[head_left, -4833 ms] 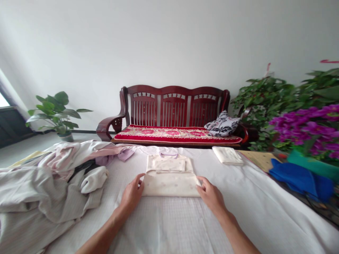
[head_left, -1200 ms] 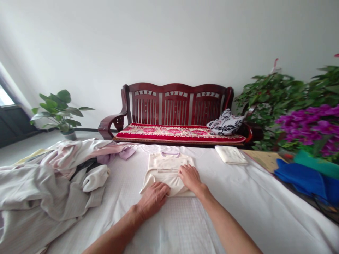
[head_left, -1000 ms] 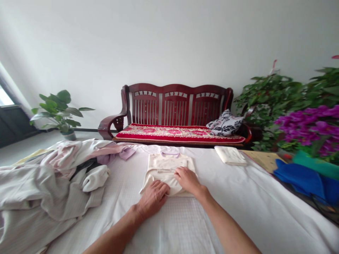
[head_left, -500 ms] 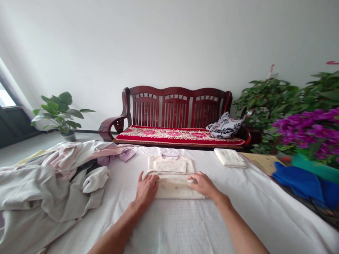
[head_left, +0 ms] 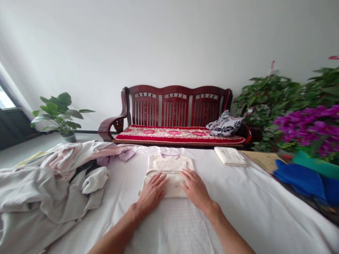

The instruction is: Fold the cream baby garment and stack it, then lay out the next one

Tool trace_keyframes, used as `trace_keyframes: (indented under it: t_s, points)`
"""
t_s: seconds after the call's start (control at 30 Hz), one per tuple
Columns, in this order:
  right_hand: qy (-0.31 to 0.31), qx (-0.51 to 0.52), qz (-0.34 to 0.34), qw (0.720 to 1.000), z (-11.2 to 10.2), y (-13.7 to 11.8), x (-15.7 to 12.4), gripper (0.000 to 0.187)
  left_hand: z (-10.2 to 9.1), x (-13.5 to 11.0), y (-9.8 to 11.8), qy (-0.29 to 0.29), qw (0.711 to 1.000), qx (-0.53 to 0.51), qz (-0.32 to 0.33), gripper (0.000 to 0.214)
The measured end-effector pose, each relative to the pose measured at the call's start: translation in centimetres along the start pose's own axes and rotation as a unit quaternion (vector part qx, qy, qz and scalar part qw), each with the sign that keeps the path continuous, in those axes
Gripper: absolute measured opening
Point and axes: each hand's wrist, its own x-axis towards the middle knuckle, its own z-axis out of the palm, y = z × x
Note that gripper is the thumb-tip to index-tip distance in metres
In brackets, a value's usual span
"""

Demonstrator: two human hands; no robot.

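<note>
A cream-coloured shirt (head_left: 173, 184) with a lilac neckline lies partly folded on the white cloth in front of me. Its lower part is turned up toward the collar, and a sleeve lies across the chest. My left hand (head_left: 154, 187) rests flat on the left of the folded part, fingers stretched out. On the right side of the same fold, my right hand (head_left: 194, 187) lies with its fingers spread. Neither hand grips the fabric. The hands cover both ends of the fold in part.
A heap of grey, pink and lilac clothes (head_left: 47, 197) lies at the left. A folded cream garment (head_left: 230, 156) sits at the back right of the white cloth (head_left: 238, 208). Beyond stands a wooden bench (head_left: 174, 109). Blue fabric (head_left: 299, 180) and purple flowers (head_left: 309, 127) are at the right.
Both hands have let go of the fold's upper corners and now lie flat on it, the right hand having moved inward. The turned-up part lies flat against the shirt.
</note>
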Motion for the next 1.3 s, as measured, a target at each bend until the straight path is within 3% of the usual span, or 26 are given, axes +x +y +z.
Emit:
trace_keyframes:
  t_s: [0.07,0.17,0.3,0.4,0.6,0.8,0.93,1.1,1.2,1.3]
  points:
    - [-0.053,-0.007,-0.035,0.998,0.6,-1.1,-0.4,0.049,0.2,-0.2,0.1,-0.051,0.998,0.023,-0.006,0.050]
    - [-0.118,-0.021,-0.025,0.992,1.3,-0.9,-0.9,0.057,0.1,-0.7,-0.5,-0.086,0.995,0.049,-0.019,0.060]
    - [-0.158,-0.031,0.025,0.987,0.7,2.0,-1.7,0.061,-0.5,-2.0,-2.5,-0.095,0.994,0.054,0.000,0.068]
    - [-0.162,-0.016,0.046,0.986,-0.6,4.1,-2.8,0.061,-1.4,-3.6,-4.0,-0.093,0.995,0.038,0.010,0.061]
    - [-0.123,0.059,-0.023,0.990,-3.2,5.4,-5.2,0.052,-4.2,-6.1,-4.7,-0.052,0.998,-0.017,-0.036,0.046]
    - [-0.088,0.062,-0.048,0.993,-3.2,5.2,-5.2,0.056,-5.4,-5.1,-4.1,-0.042,0.995,-0.060,-0.065,0.040]
    - [-0.064,0.091,-0.014,0.994,-2.5,5.5,-5.0,0.056,-4.8,-4.7,-4.4,-0.020,0.990,-0.099,-0.102,0.032]
    - [-0.017,0.160,0.035,0.986,-1.6,6.3,-4.4,0.026,-3.5,-4.6,-5.4,0.025,0.977,-0.168,-0.132,0.023]
    - [0.037,0.226,0.105,0.968,-1.0,6.4,-2.9,0.027,-2.3,-3.5,-6.2,0.080,0.953,-0.217,-0.196,0.013]
    - [0.084,0.280,0.189,0.937,-0.3,6.3,-0.5,0.033,-1.2,-1.4,-6.7,0.145,0.923,-0.234,-0.269,0.021]
